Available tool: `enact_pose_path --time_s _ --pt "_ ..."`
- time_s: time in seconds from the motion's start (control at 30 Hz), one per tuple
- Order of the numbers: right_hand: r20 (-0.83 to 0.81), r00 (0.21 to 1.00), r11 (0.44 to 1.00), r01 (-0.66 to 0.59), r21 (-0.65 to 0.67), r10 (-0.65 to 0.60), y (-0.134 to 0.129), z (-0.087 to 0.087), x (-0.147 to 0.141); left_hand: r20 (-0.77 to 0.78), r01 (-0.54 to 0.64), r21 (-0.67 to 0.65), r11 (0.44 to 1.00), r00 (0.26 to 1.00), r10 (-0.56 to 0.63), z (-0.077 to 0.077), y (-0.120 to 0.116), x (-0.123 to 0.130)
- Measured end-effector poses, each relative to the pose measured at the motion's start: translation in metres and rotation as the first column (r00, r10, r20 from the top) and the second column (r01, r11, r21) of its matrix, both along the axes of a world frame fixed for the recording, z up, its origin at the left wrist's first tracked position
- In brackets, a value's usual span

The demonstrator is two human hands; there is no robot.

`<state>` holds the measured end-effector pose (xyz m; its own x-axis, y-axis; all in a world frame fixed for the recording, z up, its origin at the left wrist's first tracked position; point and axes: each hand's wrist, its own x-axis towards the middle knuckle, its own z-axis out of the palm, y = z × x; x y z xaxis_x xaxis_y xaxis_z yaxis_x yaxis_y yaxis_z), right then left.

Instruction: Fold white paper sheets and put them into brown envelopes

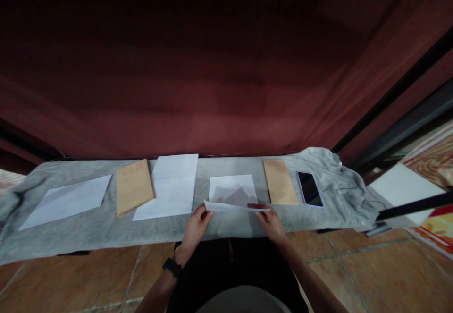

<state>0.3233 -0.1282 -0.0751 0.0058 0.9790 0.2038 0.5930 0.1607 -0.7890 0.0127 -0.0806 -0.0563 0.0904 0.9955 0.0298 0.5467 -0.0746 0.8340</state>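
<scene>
A sheet of white paper [230, 207] is held low over the front of the table, seen nearly edge-on as a narrow strip. My left hand [198, 224] pinches its left end between thumb and fingers. At the right end my right hand [271, 221] grips it in the same way. Just behind lies white paper [231, 181] flat on the grey cloth, with the shadow of my hands across it. Whether the two are one folded sheet or separate, I cannot tell. A dark watch or band [172, 266] circles my left wrist.
Grey cloth [106, 230] covers the narrow table. To the left are a brown envelope [133, 188], overlapping a white sheet [173, 185], and another white sheet [69, 199]. On the right lie a second brown envelope [281, 181] and a phone [310, 189]. A dark red curtain-like wall [226, 91] stands behind.
</scene>
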Motion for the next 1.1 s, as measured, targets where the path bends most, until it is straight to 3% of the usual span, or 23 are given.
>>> enact_pose_path --time_s 0.33,0.57,0.87,1.1 --pt "0.063 0.985 0.987 0.162 0.011 -0.162 0.018 -0.007 -0.006 -0.075 -0.071 -0.033 0.997 0.995 0.068 0.008 0.011 0.01" --pt "0.116 0.97 0.976 0.214 0.03 -0.216 0.026 -0.006 -0.01 -0.176 -0.108 -0.057 0.992 0.98 0.097 0.01 0.016 0.016" --pt "0.232 0.946 0.974 0.223 0.049 -0.229 0.027 -0.009 -0.012 -0.128 -0.158 -0.084 0.984 0.981 0.146 0.0 0.018 0.016" --pt "0.245 0.923 0.955 0.289 0.065 -0.296 0.027 -0.017 -0.02 -0.179 -0.162 -0.054 0.985 0.972 0.15 0.007 0.017 0.018"
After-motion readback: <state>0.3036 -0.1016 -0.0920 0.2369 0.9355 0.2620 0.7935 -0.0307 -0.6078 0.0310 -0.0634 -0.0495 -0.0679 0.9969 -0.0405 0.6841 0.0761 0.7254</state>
